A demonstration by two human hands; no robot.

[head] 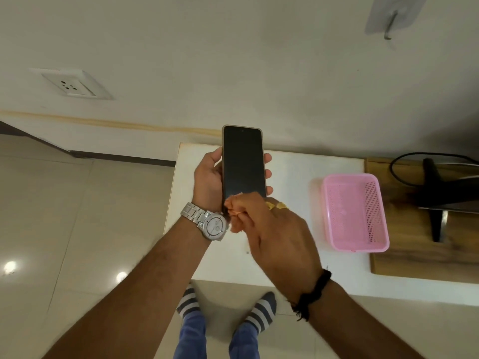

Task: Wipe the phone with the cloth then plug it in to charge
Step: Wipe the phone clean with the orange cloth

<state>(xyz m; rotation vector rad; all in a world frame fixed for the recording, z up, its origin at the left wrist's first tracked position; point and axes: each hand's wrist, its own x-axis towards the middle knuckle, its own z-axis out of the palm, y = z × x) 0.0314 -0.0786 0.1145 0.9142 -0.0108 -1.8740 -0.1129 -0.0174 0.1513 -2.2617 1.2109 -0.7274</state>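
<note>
— Two forearms reach up from the bottom edge, closest to the lens. What do the hands have?

— The left hand (208, 174) grips the phone (243, 164) upright, thumb along its left edge and fingertips curling round the right edge. The screen is dark and faces the camera. A silver wristwatch (207, 224) sits on that wrist.

— And the other?

— The right hand (269, 226) is bunched around a small orange cloth (234, 212), pinching it at the phone's bottom end. Only scraps of the cloth show between the fingers, touching the lower edge of the screen. Gold rings (277, 205) are on its fingers, and a black thread band (312, 294) circles the wrist.

— Where is the phone relative to the furniture?

— Held in the air above the white table (293, 177), near its back left corner, not resting on it.

— What else is on that table?

— A pink plastic basket (355, 213) with perforated walls, well to the right of the hands. Beyond it lies a wooden board (414, 255) carrying a black stand (435, 200), with a black cable (396, 167) looping behind.

— Anything on the wall?

— A white power socket (75, 85) up at the left, well apart from the phone, and an adhesive hook (394, 16) at the top right.

— Below?

— Striped socks (225, 307) and blue trouser legs on the pale tiled floor (64, 216).
</note>
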